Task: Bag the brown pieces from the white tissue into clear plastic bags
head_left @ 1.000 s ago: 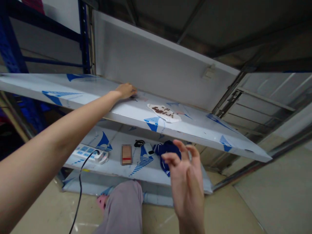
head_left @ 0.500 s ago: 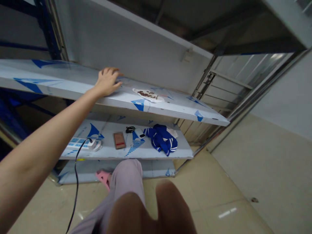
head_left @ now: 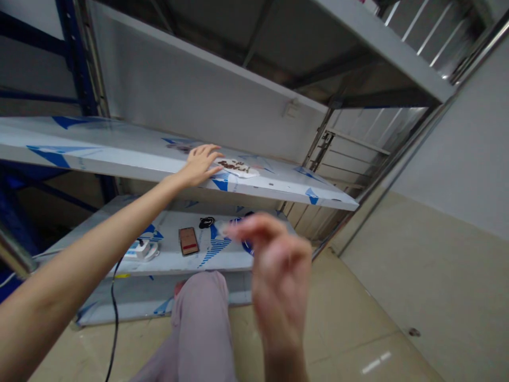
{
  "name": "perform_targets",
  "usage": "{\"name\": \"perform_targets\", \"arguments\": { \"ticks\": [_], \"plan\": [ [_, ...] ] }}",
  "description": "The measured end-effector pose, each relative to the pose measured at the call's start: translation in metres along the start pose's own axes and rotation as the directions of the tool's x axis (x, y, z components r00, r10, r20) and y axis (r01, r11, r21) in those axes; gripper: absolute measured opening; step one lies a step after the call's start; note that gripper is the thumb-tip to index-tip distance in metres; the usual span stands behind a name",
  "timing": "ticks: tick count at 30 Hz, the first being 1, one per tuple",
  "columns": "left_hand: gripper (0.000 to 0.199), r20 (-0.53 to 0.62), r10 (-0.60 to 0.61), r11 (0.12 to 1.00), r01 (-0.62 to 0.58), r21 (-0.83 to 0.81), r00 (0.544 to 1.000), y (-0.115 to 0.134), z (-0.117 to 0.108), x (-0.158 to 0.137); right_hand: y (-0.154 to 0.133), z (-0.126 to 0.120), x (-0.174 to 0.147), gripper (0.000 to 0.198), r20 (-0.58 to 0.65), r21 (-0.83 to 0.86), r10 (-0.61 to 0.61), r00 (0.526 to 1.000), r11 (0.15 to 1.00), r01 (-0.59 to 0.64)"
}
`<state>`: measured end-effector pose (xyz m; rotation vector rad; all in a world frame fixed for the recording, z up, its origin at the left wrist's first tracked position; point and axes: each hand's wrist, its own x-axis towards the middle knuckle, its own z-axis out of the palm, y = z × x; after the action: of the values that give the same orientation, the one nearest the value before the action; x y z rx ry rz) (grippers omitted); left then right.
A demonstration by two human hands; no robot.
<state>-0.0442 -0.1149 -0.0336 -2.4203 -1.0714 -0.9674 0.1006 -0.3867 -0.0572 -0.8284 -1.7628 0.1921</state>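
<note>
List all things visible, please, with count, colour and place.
Shelves: four, pale, stacked
Paper: one, white, second shelf from top
Bits: several, brown, on the paper
Phone: one, pinkish screen, third shelf
Coiled item: one, black, behind the phone
Power strip: one, white/blue, third shelf
Cord: one, black, hanging
Cloth: one, blue, third shelf, mostly hidden
Frame: one, blue, far left
Wall box: one, pale, at back
Leg: one, mauve trousers, below
Left hand: one, bare, beside paper
Right hand: one, bare, before third shelf

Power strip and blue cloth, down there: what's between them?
In the head view, a phone, a black coil and a pale thing, blurred near the right hand, lie between the power strip and blue cloth.
</note>
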Motion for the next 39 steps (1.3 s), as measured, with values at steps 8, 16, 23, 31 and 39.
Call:
{"name": "perform_targets", "arguments": {
  "ticks": [8, 16, 23, 31, 39],
  "plan": [
    [0.043, -0.052, -0.137, 0.988, 0.140, 0.058, 0.989, 0.016, 0.008, -0.005, 0.215, -0.089, 0.101, 0.041, 0.196, -0.785, 0.207, 0.959, 0.618, 0.027],
    [0.039, -0.053, -0.125, 0.974, 0.133, 0.186, 0.991, 0.015, 0.011, -0.005, 0.227, -0.076, 0.088, 0.033, -0.013, -0.666, 0.134, 0.991, 0.738, -0.109],
    [0.038, -0.039, -0.152, 0.977, 0.156, 0.149, 0.988, 0.018, 0.010, -0.006, 0.216, -0.058, 0.148, 0.034, 0.123, -0.579, 0.218, 0.968, 0.808, -0.109],
    [0.036, -0.003, -0.185, 0.975, 0.184, 0.126, 0.983, 0.021, 0.010, -0.011, 0.244, -0.004, 0.231, 0.027, 0.363, -0.665, 0.257, 0.895, 0.745, 0.056],
    [0.042, 0.254, -0.079, 0.988, 0.109, -0.106, 0.964, -0.001, -0.006, 0.005, 0.284, -0.028, 0.248, 0.030, 0.250, -0.686, 0.364, 0.897, 0.721, -0.101]
  ]
}}
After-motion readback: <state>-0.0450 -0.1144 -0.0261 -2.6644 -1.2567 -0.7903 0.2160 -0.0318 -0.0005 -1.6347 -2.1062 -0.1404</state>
